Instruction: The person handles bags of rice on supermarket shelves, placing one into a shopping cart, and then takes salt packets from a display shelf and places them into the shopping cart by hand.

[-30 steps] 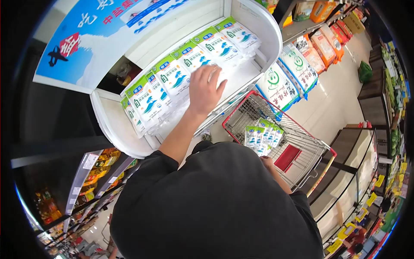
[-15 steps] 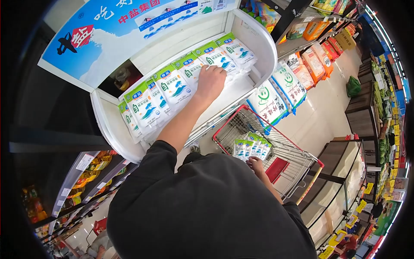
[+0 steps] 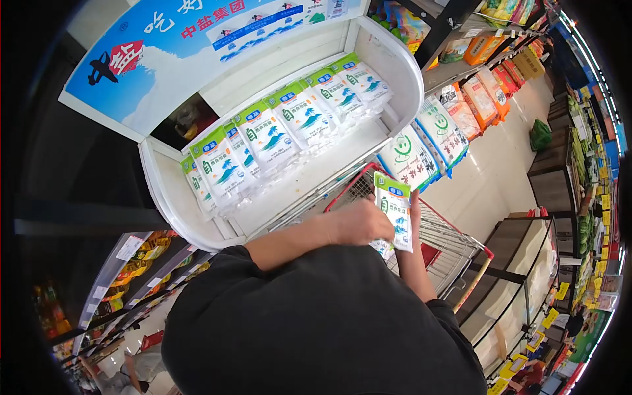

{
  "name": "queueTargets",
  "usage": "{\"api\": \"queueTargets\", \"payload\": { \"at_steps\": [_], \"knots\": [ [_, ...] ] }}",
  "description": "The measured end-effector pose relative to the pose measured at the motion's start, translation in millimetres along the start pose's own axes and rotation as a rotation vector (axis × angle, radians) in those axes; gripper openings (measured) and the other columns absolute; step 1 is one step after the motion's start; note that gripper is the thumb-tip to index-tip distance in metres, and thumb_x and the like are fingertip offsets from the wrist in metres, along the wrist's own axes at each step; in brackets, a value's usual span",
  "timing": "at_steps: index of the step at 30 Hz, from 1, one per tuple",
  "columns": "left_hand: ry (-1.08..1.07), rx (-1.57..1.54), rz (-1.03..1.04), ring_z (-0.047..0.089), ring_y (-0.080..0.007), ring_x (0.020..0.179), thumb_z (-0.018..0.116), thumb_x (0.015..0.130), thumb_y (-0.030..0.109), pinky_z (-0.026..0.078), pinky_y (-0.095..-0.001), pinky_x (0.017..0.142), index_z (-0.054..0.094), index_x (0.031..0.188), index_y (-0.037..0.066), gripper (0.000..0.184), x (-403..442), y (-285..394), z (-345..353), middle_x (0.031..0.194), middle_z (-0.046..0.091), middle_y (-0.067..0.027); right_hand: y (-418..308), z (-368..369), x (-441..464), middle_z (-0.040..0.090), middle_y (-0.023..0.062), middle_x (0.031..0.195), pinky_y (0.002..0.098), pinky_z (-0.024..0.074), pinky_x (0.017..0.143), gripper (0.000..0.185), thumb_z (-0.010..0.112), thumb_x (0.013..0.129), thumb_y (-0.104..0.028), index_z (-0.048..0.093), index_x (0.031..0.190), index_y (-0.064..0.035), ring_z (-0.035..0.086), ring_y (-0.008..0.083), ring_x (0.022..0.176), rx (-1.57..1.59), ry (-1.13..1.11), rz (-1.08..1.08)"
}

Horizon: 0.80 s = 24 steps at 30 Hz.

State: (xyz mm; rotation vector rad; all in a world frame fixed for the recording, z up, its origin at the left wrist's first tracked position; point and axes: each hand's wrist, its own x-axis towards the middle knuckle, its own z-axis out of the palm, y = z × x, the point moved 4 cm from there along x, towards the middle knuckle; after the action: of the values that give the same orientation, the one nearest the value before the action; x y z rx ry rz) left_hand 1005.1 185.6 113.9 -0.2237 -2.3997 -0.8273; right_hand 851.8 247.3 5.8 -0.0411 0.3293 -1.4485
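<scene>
A white and green bag of salt (image 3: 395,212) is held upright in front of my chest, over the shopping cart. My right hand (image 3: 414,209) grips its right edge, the fingers partly hidden behind it. My left hand (image 3: 367,221) is closed at the bag's lower left edge, its fingertips pressed against the packet. Just below, part of another salt bag (image 3: 382,248) shows, mostly covered by the hands and the held one. Similar salt bags (image 3: 268,139) stand in a leaning row along the back of the white display bin (image 3: 276,205).
The metal shopping cart (image 3: 442,232) with a red rim stands at the bin's right. Large rice sacks (image 3: 407,157) lie beside it on the floor side. A shelf with bottles (image 3: 135,263) is at lower left, and a wooden produce stand (image 3: 552,171) on the right.
My left hand has drawn back from the display row to the cart side. My right hand has risen from the bags in the cart, and a salt bag is now held up between both.
</scene>
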Motion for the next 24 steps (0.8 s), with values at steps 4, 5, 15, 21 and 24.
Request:
{"api": "queueTargets", "payload": {
  "at_steps": [4, 5, 15, 21, 24],
  "knots": [
    [-0.197, -0.249, -0.101, 0.072, -0.0266, 0.100, 0.080, 0.085, 0.024, 0.055, -0.0434, 0.089, 0.075, 0.096, 0.009, 0.020, -11.0, -10.1, 0.0, 0.100, 0.077, -0.0061, 0.1, 7.2, -18.9, 0.058, 0.0326, 0.139, 0.0553, 0.0546, 0.105, 0.066, 0.061, 0.102, -0.033, 0.040, 0.152, 0.0052, 0.061, 0.0453, 0.128, -0.071, 0.104, -0.070],
    [-0.189, -0.255, -0.112, 0.072, -0.0266, 0.100, 0.080, 0.085, 0.024, 0.055, -0.0434, 0.089, 0.075, 0.096, 0.009, 0.020, -12.5, -13.7, -11.4, 0.100, 0.077, -0.0061, 2.2, -6.0, -26.2, 0.058, 0.0326, 0.139, 0.0553, 0.0546, 0.105, 0.066, 0.061, 0.102, -0.033, 0.040, 0.152, 0.0052, 0.061, 0.0453, 0.128, -0.070, 0.113, -0.059],
    [0.265, 0.912, -0.871, 0.049, -0.0420, 0.139, 0.089, 0.076, 0.032, 0.040, -0.0563, 0.112, 0.061, 0.135, 0.000, 0.072, -70.2, -133.6, -103.3, 0.146, 0.057, -0.0212, 13.4, -20.3, -34.9, 0.056, 0.0310, 0.145, 0.0576, 0.0541, 0.106, 0.060, 0.066, 0.100, -0.023, 0.045, 0.151, 0.0005, 0.060, 0.0434, 0.131, -0.115, 0.213, -0.199],
    [0.206, 0.965, -0.803, 0.055, -0.0441, 0.134, 0.072, 0.090, 0.016, 0.047, -0.0579, 0.106, 0.062, 0.131, -0.005, 0.047, -71.5, -136.2, -101.1, 0.140, 0.061, -0.0247, 13.2, -15.2, -30.8, 0.049, 0.0302, 0.153, 0.0578, 0.0480, 0.114, 0.061, 0.062, 0.104, -0.024, 0.039, 0.155, 0.0018, 0.052, 0.0432, 0.140, -0.103, 0.159, -0.182],
    [0.151, 1.029, -0.811, 0.059, -0.0413, 0.131, 0.066, 0.091, 0.008, 0.049, -0.0580, 0.104, 0.064, 0.130, -0.002, 0.040, -72.2, -130.5, -97.4, 0.136, 0.065, -0.0228, 14.8, -19.0, -26.2, 0.050, 0.0304, 0.152, 0.0590, 0.0488, 0.113, 0.060, 0.061, 0.105, -0.024, 0.040, 0.154, 0.0019, 0.054, 0.0436, 0.138, -0.103, 0.176, -0.175]
  ]
}}
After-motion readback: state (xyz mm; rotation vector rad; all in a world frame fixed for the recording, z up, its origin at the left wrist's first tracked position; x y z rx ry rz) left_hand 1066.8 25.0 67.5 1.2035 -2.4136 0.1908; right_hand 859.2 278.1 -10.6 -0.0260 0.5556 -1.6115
